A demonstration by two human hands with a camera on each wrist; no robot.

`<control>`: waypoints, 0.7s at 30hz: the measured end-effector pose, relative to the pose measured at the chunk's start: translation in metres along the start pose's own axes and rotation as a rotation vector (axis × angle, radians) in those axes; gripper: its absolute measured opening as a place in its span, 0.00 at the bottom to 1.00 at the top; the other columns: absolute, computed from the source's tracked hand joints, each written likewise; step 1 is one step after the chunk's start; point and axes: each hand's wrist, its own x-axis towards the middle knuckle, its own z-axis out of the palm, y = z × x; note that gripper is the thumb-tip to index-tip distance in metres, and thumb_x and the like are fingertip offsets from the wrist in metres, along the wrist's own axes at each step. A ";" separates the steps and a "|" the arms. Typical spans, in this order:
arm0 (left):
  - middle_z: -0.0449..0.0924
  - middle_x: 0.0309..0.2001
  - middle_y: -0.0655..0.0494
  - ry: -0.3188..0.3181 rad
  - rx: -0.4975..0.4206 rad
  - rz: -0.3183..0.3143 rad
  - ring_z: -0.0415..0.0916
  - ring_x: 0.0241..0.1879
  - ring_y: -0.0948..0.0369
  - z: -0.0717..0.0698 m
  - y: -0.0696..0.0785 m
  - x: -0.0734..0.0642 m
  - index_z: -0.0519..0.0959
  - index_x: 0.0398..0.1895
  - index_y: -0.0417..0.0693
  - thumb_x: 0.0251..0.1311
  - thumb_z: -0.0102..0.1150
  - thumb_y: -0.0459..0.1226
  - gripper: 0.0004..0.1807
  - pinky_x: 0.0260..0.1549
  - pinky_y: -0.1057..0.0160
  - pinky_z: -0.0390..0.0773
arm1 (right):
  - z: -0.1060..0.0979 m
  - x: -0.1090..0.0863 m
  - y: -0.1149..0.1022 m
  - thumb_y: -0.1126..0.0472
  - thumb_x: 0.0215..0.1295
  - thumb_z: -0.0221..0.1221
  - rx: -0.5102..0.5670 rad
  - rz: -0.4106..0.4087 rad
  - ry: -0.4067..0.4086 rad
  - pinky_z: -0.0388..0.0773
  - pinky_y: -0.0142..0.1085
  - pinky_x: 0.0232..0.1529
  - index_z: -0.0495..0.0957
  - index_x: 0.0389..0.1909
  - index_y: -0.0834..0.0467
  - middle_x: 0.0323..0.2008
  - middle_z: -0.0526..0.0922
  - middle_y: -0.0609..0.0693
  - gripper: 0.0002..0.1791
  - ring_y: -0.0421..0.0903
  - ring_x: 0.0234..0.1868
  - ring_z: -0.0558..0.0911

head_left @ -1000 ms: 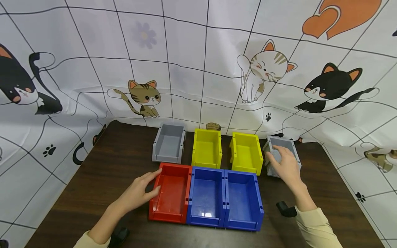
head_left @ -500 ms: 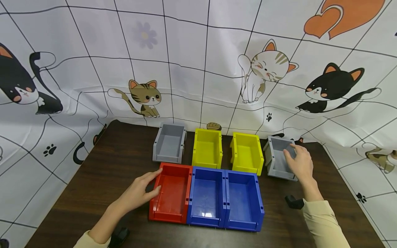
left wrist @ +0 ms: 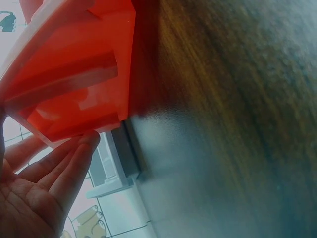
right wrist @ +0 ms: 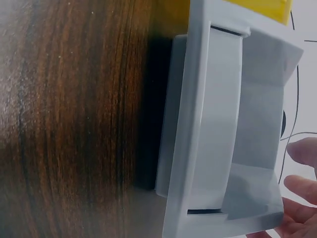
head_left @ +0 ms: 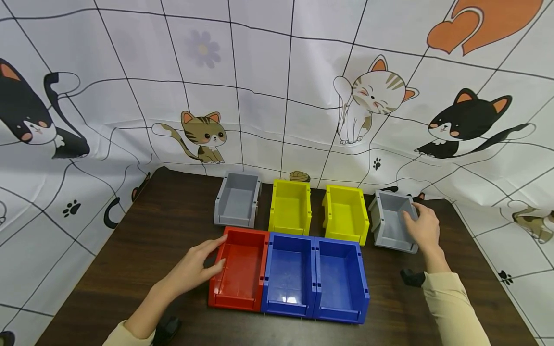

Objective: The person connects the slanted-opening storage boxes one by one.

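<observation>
My left hand [head_left: 192, 264] rests at the left wall of a red storage bin [head_left: 240, 269], its fingers extended along the side. In the left wrist view those fingers [left wrist: 69, 163] touch the red plastic; the thumb is mostly hidden. My right hand [head_left: 424, 228] is at the right wall of a grey bin [head_left: 394, 223] at the back right, thumb over the inside and the other fingers by the outer side. In the right wrist view its fingers [right wrist: 299, 191] lie loosely around the rim of the grey plastic; whether they press on it I cannot tell.
Two blue bins [head_left: 289, 274] adjoin the red one. Behind them stand two yellow bins [head_left: 290, 206] and another grey bin [head_left: 238, 199]. The dark wooden table [head_left: 173, 206] ends at a hanging cloth [head_left: 259, 72] printed with cats. A black object [head_left: 412, 278] sits near the right wrist.
My right hand has moved from above the inside of the right grey bin to its right wall, then slightly closer over the rim. The left hand and the other bins stay put.
</observation>
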 end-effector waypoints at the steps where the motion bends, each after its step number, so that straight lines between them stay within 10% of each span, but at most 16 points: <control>1: 0.76 0.52 0.40 0.002 -0.002 0.001 0.77 0.49 0.50 0.000 0.000 0.000 0.69 0.60 0.31 0.53 0.62 0.31 0.29 0.45 0.50 0.78 | 0.000 0.001 0.001 0.63 0.64 0.53 0.001 0.006 -0.002 0.62 0.62 0.55 0.67 0.57 0.74 0.54 0.67 0.76 0.24 0.71 0.57 0.65; 13: 0.76 0.53 0.40 -0.003 0.001 -0.009 0.77 0.49 0.49 -0.001 0.002 0.000 0.69 0.60 0.31 0.53 0.62 0.32 0.29 0.45 0.50 0.77 | 0.003 0.005 0.013 0.69 0.59 0.49 0.068 0.065 0.028 0.69 0.57 0.39 0.70 0.56 0.69 0.43 0.77 0.71 0.22 0.67 0.42 0.75; 21: 0.75 0.54 0.39 -0.007 -0.015 -0.019 0.76 0.50 0.49 -0.001 0.002 0.001 0.69 0.60 0.31 0.53 0.62 0.30 0.29 0.46 0.49 0.77 | 0.002 0.008 0.018 0.72 0.57 0.49 0.131 0.053 0.039 0.66 0.55 0.46 0.72 0.55 0.70 0.40 0.78 0.73 0.22 0.66 0.41 0.77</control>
